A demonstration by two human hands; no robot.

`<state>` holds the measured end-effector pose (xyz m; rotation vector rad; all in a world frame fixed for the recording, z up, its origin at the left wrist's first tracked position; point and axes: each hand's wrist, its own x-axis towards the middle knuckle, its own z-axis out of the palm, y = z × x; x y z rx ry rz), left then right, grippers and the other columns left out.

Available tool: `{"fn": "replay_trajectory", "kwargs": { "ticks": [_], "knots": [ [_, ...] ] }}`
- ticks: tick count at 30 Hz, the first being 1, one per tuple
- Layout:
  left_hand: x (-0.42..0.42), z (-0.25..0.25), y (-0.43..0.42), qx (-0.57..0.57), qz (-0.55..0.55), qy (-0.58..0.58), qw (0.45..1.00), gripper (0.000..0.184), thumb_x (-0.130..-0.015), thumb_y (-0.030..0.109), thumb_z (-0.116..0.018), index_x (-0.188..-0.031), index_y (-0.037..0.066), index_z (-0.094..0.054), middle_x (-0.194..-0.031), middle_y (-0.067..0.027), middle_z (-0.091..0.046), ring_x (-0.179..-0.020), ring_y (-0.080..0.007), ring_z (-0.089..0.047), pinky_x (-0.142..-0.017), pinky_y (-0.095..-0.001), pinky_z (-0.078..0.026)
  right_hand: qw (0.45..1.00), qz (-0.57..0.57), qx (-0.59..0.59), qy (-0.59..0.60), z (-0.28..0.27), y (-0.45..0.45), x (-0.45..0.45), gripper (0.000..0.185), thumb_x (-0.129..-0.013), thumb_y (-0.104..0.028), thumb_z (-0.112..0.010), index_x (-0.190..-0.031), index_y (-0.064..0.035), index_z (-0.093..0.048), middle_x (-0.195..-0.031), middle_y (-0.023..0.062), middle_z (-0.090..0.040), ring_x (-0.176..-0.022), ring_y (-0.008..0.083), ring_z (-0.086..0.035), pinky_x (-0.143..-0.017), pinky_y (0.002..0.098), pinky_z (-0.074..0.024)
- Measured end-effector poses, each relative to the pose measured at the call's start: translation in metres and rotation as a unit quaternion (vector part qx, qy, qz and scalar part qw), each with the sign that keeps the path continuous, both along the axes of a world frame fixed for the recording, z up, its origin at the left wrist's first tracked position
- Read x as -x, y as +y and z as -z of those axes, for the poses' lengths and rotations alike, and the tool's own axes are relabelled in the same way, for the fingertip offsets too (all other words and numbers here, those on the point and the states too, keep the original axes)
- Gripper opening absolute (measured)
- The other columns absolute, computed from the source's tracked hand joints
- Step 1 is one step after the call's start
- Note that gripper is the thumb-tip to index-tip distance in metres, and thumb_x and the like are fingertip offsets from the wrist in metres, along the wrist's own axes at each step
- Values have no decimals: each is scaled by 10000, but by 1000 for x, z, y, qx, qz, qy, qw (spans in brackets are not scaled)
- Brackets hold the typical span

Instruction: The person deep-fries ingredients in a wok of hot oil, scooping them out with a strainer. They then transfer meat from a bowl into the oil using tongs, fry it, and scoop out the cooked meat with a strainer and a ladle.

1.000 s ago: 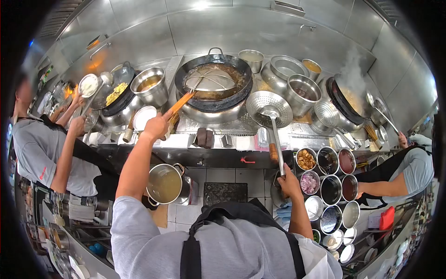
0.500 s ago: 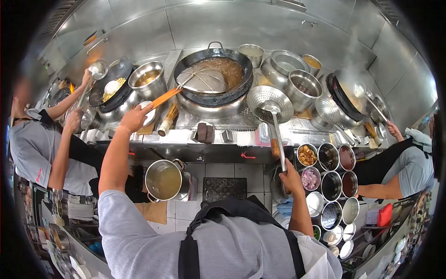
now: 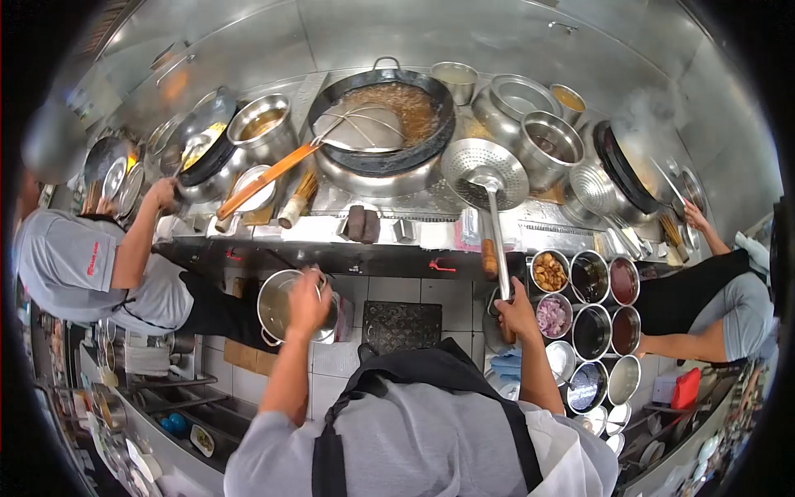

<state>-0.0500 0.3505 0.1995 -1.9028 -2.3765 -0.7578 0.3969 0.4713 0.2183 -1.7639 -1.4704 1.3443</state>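
Observation:
My right hand is wrapped round the lower handle of a large perforated skimmer, whose round bowl lies level with the counter behind. My left hand is over the rim of a steel pot below the counter; motion blurs its fingers, and I cannot tell whether it touches the pot. A mesh strainer with a long wooden handle rests, unheld, across a big wok of bubbling brown liquid.
Several steel containers of sauces, diced pink onion and browned pieces stand at right. A bamboo brush lies on the counter. Co-workers stand on both sides, a left one and a right one, at other woks. A steaming wok is at right.
My left hand has let go of the strainer's wooden handle and moved down and right to the pot. My right hand still holds the skimmer. The left co-worker's ladle arm has lowered.

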Motion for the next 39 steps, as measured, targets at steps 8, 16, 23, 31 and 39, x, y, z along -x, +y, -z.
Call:
{"fn": "replay_trajectory", "kwargs": {
  "ticks": [8, 16, 23, 31, 39],
  "knots": [
    [-76, 157, -196, 531, -48, -308, 788, 487, -841, 354, -626, -1182, 9, -583, -1147, -221, -606, -1072, -373, -565, -910, -450, -458, 988, 17, -57, 140, -23, 60, -16, 541, -845, -45, -590, -1353, -75, -407, -682, 11, -504, -466, 106, -475, -390, 263, -410],
    [-45, 123, -236, 432, -260, -453, 735, 401, -853, 345, -619, -1119, 44, -607, -1070, -183, -625, -979, -341, -589, -840, -472, -477, 972, 49, -148, 179, -82, 212, 7, 541, -872, -123, -576, -1369, -102, -362, -647, 17, -497, -453, 114, -452, -363, 283, -362],
    [-57, 134, -260, 336, -364, -553, 669, 330, -864, 337, -613, -1063, 74, -628, -1002, -150, -641, -898, -312, -610, -778, -491, -495, 986, 48, -159, 32, -119, 449, 21, 124, -813, -79, -539, -718, -1, -523, -523, 88, -479, -360, 163, -447, -306, 321, -344],
    [-28, 151, -269, 346, -385, -610, 600, 242, -872, 312, -611, -996, 108, -644, -905, -102, -642, -787, -267, -622, -680, -489, -512, 976, 189, 22, 105, -112, 497, 95, 138, -853, -77, -557, -729, -99, -500, -507, 30, -460, -396, 148, -475, -372, 283, -420],
    [70, 176, -184, 408, -285, -597, 630, 224, -862, 253, -603, -1005, 84, -631, -890, -91, -628, -748, -250, -629, -605, -445, -528, 950, 126, 94, 268, -95, 444, 88, 142, -852, -57, -597, -769, -95, -488, -571, 4, -463, -453, 108, -469, -371, 234, -397]
  ]
}}
